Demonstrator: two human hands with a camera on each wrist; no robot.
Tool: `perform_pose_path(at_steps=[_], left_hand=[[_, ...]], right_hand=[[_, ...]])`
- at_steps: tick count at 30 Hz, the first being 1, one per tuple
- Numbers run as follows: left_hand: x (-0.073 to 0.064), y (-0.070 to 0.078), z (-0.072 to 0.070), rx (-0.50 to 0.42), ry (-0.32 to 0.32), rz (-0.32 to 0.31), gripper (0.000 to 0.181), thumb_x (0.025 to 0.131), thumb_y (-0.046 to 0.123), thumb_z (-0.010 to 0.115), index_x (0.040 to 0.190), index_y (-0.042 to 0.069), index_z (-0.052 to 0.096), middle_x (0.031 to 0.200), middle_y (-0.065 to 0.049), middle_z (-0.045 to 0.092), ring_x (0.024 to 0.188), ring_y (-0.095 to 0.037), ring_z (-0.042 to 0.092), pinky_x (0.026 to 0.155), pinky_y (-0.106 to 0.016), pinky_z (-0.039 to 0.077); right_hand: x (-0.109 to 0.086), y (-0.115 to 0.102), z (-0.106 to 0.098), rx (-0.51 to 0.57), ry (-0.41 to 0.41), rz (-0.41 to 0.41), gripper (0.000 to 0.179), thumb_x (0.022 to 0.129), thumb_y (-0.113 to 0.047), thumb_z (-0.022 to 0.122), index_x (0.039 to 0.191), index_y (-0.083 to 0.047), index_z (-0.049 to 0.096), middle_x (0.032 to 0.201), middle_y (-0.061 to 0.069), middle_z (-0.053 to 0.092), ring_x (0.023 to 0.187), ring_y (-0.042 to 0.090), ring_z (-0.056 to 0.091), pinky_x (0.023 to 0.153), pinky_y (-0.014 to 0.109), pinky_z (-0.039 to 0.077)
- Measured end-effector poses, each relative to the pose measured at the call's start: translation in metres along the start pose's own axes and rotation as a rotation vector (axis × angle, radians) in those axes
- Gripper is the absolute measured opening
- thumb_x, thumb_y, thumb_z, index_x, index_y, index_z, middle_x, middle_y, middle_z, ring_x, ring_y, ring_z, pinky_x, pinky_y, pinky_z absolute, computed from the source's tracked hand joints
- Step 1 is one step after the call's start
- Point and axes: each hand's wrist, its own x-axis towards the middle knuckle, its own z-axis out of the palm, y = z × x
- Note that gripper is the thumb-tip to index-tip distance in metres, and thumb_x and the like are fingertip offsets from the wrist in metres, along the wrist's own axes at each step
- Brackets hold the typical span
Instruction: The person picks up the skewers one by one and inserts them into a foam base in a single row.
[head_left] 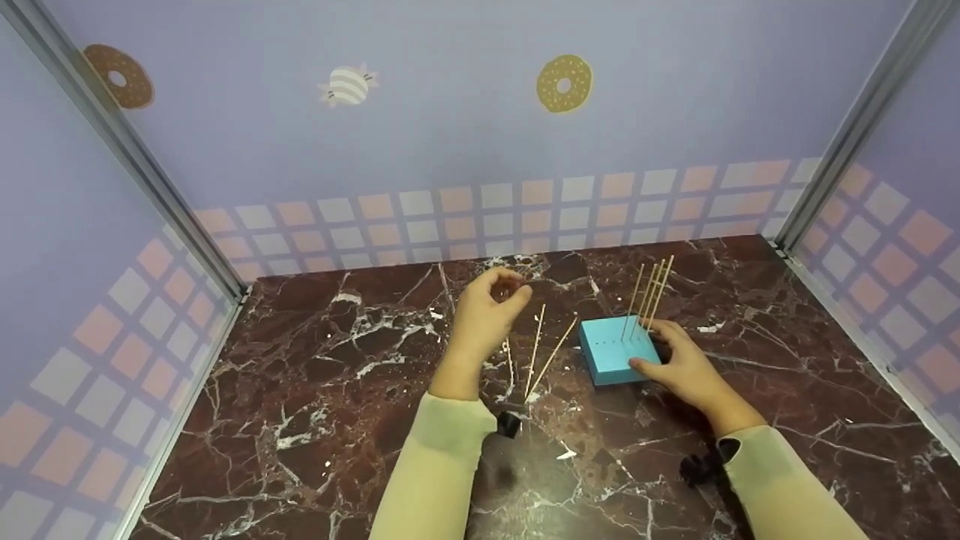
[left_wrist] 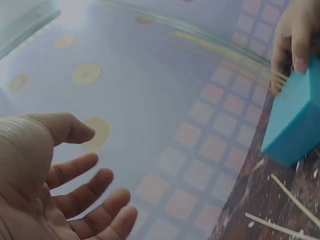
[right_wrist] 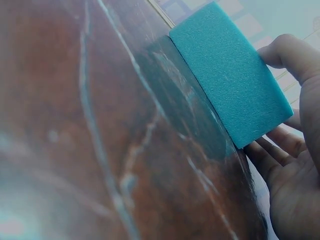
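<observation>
— Why grip the foam block (head_left: 616, 351)?
— My right hand (head_left: 686, 366) clasps it on the tabletop (head_left: 322, 390) so its upright sticks (head_left: 649, 296) stay steady. My left hand (head_left: 486, 315), fingers loose and empty, hovers above loose sticks (head_left: 541, 352).

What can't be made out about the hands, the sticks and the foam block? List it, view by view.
- Head view: whether the left hand pinches anything; its curled fingertips are too small to tell.
- Head view: the exact number of upright sticks in the foam block; they overlap.
- Right wrist view: the block's top and sticks, cut off by the angle.
- Left wrist view: the loose sticks, cut off by the frame edge.
</observation>
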Motion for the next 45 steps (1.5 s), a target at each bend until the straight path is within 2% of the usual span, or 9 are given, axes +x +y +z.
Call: perform_pose_path(at_steps=[9,17,22,25,29,32,33,36,45], left_hand=[[0.011,-0.039,-0.002,0.095,-0.065,-0.140,0.030,0.105,0.025,0.081,0.131,0.010,0.077,0.127,-0.012,0.077,0.121,-0.032,0.071,0.111,-0.053,0.058],[0.013,-0.063,0.010,0.237,-0.060,-0.198,0.035,0.100,0.021,0.087,0.129,0.004,0.076,0.115,-0.011,0.074,0.104,-0.029,0.070,0.102,-0.052,0.060],[0.012,-0.069,0.018,0.316,-0.071,-0.241,0.035,0.098,0.020,0.091,0.126,0.004,0.078,0.117,-0.012,0.078,0.107,-0.032,0.073,0.102,-0.052,0.062],[0.028,-0.104,0.030,0.397,-0.072,-0.239,0.032,0.093,0.028,0.095,0.116,0.011,0.080,0.105,-0.004,0.079,0.099,-0.026,0.073,0.097,-0.046,0.063],[0.041,-0.138,0.041,0.487,-0.061,-0.231,0.030,0.086,0.032,0.099,0.105,0.016,0.082,0.094,0.002,0.078,0.095,-0.022,0.074,0.093,-0.042,0.064],[0.038,-0.138,0.043,0.515,-0.049,-0.227,0.024,0.086,0.029,0.099,0.098,0.015,0.084,0.096,0.000,0.081,0.099,-0.026,0.078,0.094,-0.044,0.066],[0.041,-0.145,0.046,0.525,-0.049,-0.227,0.022,0.085,0.030,0.100,0.094,0.018,0.084,0.094,0.001,0.082,0.097,-0.025,0.079,0.093,-0.045,0.067],[0.041,-0.148,0.049,0.544,-0.050,-0.229,0.018,0.083,0.029,0.101,0.084,0.021,0.085,0.093,0.002,0.085,0.095,-0.025,0.080,0.091,-0.045,0.068],[0.044,-0.157,0.051,0.579,-0.027,-0.218,0.027,0.080,0.028,0.101,0.066,0.026,0.079,0.079,0.006,0.082,0.082,-0.022,0.078,0.087,-0.045,0.069]], right_hand=[[-0.003,-0.001,0.000,0.022,-0.021,0.024,0.080,0.107,-0.033,0.080,0.172,-0.003,0.042,0.171,0.030,0.039,0.160,0.057,0.040,0.127,0.079,0.038],[0.000,0.000,0.000,0.017,-0.013,0.003,0.079,0.107,-0.029,0.080,0.171,-0.001,0.043,0.168,0.031,0.042,0.158,0.056,0.043,0.125,0.077,0.041],[0.002,0.000,-0.001,0.012,-0.014,-0.001,0.079,0.107,-0.028,0.080,0.171,-0.001,0.043,0.168,0.031,0.042,0.157,0.056,0.043,0.126,0.078,0.041],[0.002,0.000,-0.001,0.005,-0.011,0.000,0.079,0.106,-0.028,0.081,0.171,-0.001,0.043,0.167,0.032,0.043,0.156,0.056,0.044,0.125,0.077,0.041],[0.001,0.001,-0.001,0.001,-0.015,0.005,0.079,0.106,-0.029,0.081,0.171,-0.002,0.043,0.168,0.032,0.042,0.157,0.056,0.043,0.126,0.078,0.040],[0.000,0.001,-0.001,0.004,-0.019,0.006,0.079,0.106,-0.030,0.080,0.171,-0.003,0.043,0.169,0.031,0.042,0.158,0.056,0.042,0.126,0.079,0.039],[0.000,0.000,-0.001,0.005,-0.021,0.006,0.079,0.107,-0.031,0.080,0.171,-0.003,0.043,0.169,0.031,0.042,0.158,0.056,0.043,0.126,0.079,0.039],[0.001,-0.001,-0.001,0.006,-0.027,0.010,0.079,0.107,-0.032,0.080,0.171,-0.005,0.043,0.169,0.029,0.042,0.157,0.055,0.043,0.125,0.078,0.039],[0.000,0.001,0.000,0.014,-0.022,0.016,0.080,0.107,-0.031,0.080,0.172,-0.004,0.042,0.169,0.030,0.041,0.158,0.055,0.043,0.126,0.078,0.040]])
